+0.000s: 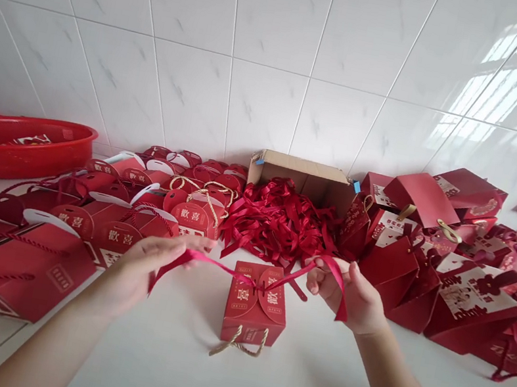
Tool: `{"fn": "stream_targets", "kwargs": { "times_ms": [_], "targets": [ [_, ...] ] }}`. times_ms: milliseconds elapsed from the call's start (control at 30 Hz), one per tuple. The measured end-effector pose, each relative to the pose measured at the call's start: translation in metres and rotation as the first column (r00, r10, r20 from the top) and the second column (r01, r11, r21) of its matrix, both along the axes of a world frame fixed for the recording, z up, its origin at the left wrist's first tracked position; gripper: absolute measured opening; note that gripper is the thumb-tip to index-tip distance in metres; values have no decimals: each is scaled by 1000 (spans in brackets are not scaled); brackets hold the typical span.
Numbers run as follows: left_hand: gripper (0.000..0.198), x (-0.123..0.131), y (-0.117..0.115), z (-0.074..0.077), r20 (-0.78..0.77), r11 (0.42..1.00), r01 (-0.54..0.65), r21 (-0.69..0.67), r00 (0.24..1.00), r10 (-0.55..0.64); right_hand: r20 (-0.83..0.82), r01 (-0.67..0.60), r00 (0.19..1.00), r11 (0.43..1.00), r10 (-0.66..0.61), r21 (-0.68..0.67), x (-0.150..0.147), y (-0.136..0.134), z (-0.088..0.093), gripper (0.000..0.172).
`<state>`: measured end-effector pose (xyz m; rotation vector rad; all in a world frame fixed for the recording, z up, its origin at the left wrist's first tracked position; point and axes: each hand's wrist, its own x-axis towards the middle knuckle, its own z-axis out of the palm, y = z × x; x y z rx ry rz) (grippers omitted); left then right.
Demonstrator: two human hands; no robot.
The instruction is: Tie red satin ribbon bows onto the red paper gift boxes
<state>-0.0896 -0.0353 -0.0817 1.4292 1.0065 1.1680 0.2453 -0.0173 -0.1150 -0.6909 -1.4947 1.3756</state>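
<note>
A small red gift box (255,310) with gold lettering sits on the white counter in front of me, a gold cord handle (238,348) hanging at its near side. A dark red satin ribbon (225,271) passes through the holes in the box's top flaps, where its two halves cross. My left hand (140,269) is closed on the ribbon's left end, out to the left of the box. On the right, my right hand (345,295) pinches the other end, whose tail hangs below the fingers. Both ribbon halves stretch outward above the box.
Behind the box, loose ribbons (286,222) spill from a cardboard box (306,165). Red gift boxes (117,225) crowd the left, with a red plastic basin (21,145) behind them. More red boxes and bags (461,289) are piled at right. A tiled wall (263,108) stands behind.
</note>
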Motion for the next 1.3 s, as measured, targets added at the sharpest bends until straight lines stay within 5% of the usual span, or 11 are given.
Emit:
{"fn": "stream_targets", "kwargs": {
  "times_ms": [133, 333, 600, 867, 1300],
  "targets": [
    [34, 21, 10, 26, 128, 993, 70, 91, 988, -82, 110, 35, 992, 984, -55, 173, -2, -1, 25, 64],
    [47, 54, 16, 51, 91, 977, 138, 163, 984, -154, 179, 119, 968, 950, -176, 290, -11, -6, 55, 83],
    [33, 70, 10, 42, -24, 942, 75, 328, 997, -71, 105, 120, 978, 892, -182, 435, -29, -7, 86, 63],
    [32, 80, 6, 37, 66, 912, 88, 401, 990, -124, 106, 112, 978, 883, -179, 456, -35, -11, 90, 62],
    [46, 93, 10, 51, 271, 831, 227, 508, 874, -404, -72, -40, 994, 894, 80, 446, -47, -8, 95, 41]
  ]
}}
